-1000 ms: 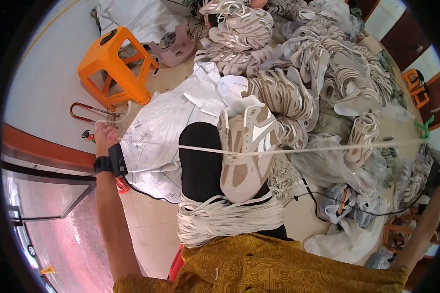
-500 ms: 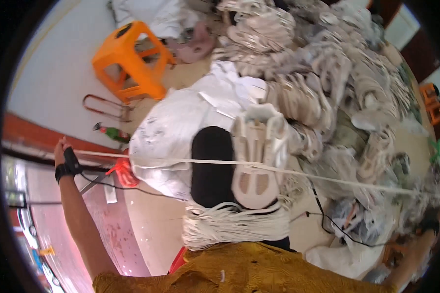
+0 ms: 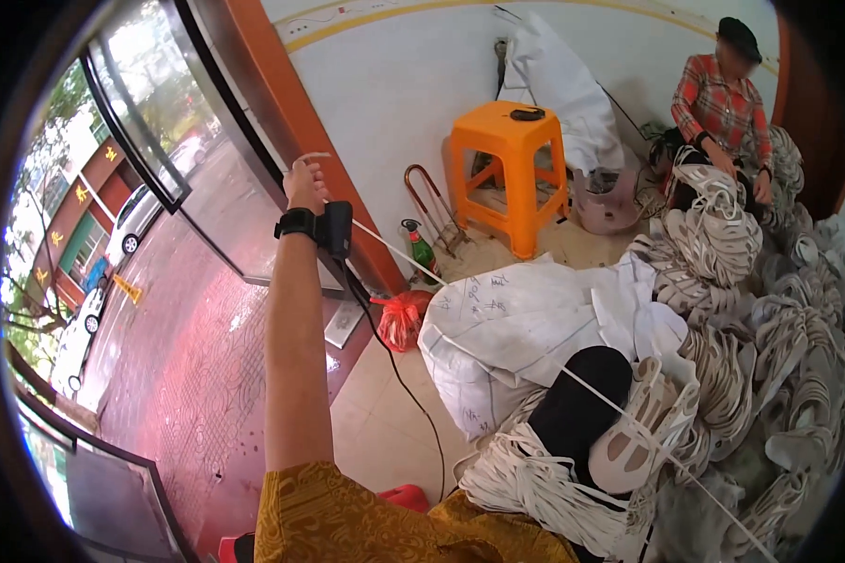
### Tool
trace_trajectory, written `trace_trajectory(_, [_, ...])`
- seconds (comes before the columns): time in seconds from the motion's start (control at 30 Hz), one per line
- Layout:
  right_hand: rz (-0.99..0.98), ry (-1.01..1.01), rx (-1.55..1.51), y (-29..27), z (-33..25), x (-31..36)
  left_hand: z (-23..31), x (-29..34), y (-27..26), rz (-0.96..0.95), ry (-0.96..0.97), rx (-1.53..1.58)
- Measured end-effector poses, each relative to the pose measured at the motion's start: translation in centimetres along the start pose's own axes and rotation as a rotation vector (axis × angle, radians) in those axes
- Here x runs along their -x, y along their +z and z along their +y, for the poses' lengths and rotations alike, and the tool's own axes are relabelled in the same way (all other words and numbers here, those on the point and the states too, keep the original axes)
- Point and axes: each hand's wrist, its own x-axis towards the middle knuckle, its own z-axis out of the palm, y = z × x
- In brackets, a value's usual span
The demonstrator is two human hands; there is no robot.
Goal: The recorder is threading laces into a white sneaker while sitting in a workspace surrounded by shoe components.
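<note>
My left hand (image 3: 305, 183) is raised to the far left, by the door frame, its fingers closed round one end of a long white shoelace (image 3: 394, 249). From there the lace runs taut down to the lower right and leaves the picture. It passes over a black rounded oblong pad (image 3: 587, 389) and a beige-and-white shoe upper (image 3: 620, 458) lying beside it. A thick bundle of white laces (image 3: 526, 483) lies just in front of these, near my body. My right hand is out of the picture.
Heaps of beige shoe uppers (image 3: 803, 347) cover the right side. Behind the pad lies a white woven sack (image 3: 516, 324). An orange stool (image 3: 507, 141), a green bottle (image 3: 422, 251) and a red plastic bag (image 3: 402, 321) stand farther left. A seated person (image 3: 723, 113) handles uppers at the back right.
The view has swung to the left and up, bringing the doorway, street and seated person in. My right hand has left the picture. My left hand still grips the lace.
</note>
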Motion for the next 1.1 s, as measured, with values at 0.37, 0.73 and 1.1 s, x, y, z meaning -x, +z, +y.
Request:
trace_trajectory(0.37, [0.028,0.277,-0.014,-10.6,-7.4,5.1,3.0,-12.6,-12.0,-0.121,1.976,-1.050])
trace_trajectory(0.73, [-0.147,0.723,0.133,-13.7,-16.0,11.7,-9.8,1.2,0.3,-0.637,0.023,-0.291])
trace_trajectory(1.1, [-0.869,0.958,-0.177,18.2,-20.0,27.1,-20.8,41.9,5.1,-1.624,0.826,-0.524])
